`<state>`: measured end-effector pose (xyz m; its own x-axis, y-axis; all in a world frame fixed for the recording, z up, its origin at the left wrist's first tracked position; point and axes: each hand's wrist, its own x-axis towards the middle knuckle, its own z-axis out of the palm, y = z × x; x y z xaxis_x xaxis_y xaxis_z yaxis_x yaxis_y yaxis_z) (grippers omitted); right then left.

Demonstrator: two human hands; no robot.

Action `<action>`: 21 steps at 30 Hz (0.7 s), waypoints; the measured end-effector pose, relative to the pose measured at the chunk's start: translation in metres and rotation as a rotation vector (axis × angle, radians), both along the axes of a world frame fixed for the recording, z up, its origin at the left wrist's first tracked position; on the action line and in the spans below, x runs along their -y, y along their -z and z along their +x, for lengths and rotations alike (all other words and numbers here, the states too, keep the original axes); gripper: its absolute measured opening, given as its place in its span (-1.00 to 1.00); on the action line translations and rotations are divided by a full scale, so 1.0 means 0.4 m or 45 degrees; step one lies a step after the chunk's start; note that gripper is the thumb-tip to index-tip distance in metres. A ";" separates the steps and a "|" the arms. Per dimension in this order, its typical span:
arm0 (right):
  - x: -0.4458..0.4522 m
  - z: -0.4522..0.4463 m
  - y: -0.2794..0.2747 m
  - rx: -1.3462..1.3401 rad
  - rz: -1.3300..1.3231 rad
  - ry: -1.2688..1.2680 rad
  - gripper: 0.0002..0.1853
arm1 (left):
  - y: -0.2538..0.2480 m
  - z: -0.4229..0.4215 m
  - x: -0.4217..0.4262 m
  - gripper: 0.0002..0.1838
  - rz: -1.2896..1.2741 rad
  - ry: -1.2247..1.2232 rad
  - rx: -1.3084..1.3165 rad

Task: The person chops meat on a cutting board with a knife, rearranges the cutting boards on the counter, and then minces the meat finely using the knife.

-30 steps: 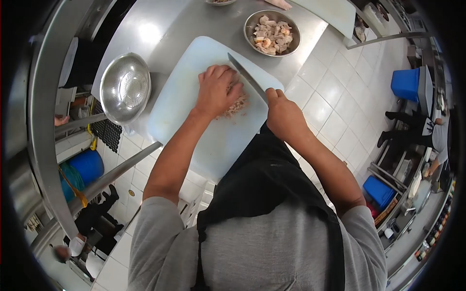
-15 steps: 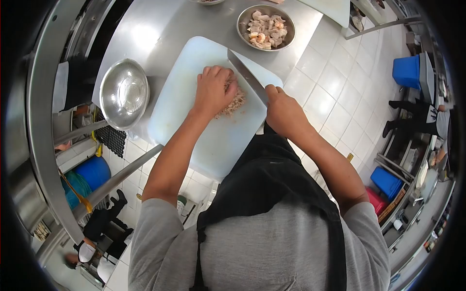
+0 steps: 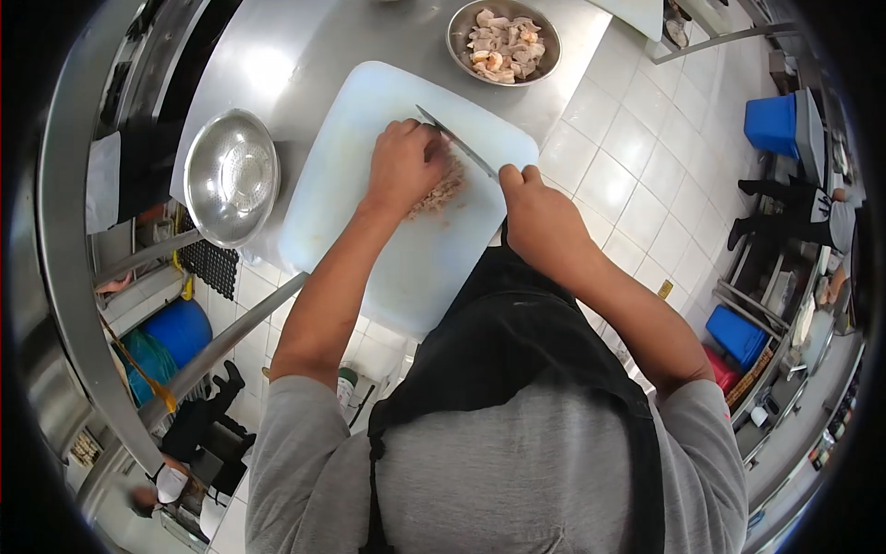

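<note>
A white cutting board (image 3: 388,268) lies at a slant on the steel table, with a small heap of finely chopped meat (image 3: 439,192) on it. My left hand (image 3: 402,164) rests on the board with curled fingers, holding meat at the heap's edge; its fingertips are partly hidden. Close beside those fingers is the blade of a kitchen knife (image 3: 459,143), seen nearly edge-on, tip pointing away to the upper left. My right hand (image 3: 544,210) is wrapped around the knife's handle at the board's right edge.
Cooked meat pieces fill a metal bowl (image 3: 452,57) beyond the board. A shiny steel bowl (image 3: 231,175) stands left at the table's edge. Metal rails (image 3: 221,340) run below it. Other people (image 3: 812,217) are off to the right and lower left. Tiled floor lies right of the table.
The knife has shifted slightly left, closer to my left fingers, and its blade has turned from showing its flat side to nearly edge-on. My left fingers have curled in more.
</note>
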<state>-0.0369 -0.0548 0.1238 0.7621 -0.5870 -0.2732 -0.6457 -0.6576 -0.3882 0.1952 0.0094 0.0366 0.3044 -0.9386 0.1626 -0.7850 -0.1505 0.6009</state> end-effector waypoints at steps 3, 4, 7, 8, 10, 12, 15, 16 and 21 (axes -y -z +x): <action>0.002 0.010 0.030 0.031 -0.028 -0.016 -0.79 | 0.011 -0.003 0.005 -0.93 -0.035 0.012 0.046; 0.009 0.019 0.032 0.053 -0.048 -0.029 -0.79 | 0.005 -0.003 0.003 -0.93 -0.041 0.014 0.062; 0.020 0.018 -0.017 0.010 -0.031 -0.046 -0.79 | 0.003 -0.005 0.005 -0.92 -0.076 0.012 0.085; 0.011 0.010 -0.015 0.017 -0.033 -0.038 -0.80 | 0.011 -0.006 -0.004 -0.91 -0.083 -0.003 0.083; -0.014 -0.012 -0.002 0.036 -0.027 -0.021 -0.80 | 0.019 -0.004 -0.013 -0.91 -0.070 -0.017 0.104; -0.022 0.001 0.020 0.012 -0.019 -0.013 -0.80 | 0.023 -0.009 -0.010 -0.92 -0.077 -0.013 0.103; 0.006 0.025 -0.002 -0.030 -0.030 -0.042 -0.80 | 0.023 -0.014 -0.008 -0.94 -0.099 -0.022 0.084; 0.017 0.032 -0.017 -0.046 -0.033 -0.064 -0.80 | 0.023 -0.013 -0.005 -0.94 -0.098 -0.024 0.081; -0.025 0.016 0.004 0.003 0.032 -0.004 -0.81 | 0.035 -0.017 -0.019 -0.94 -0.135 -0.032 0.134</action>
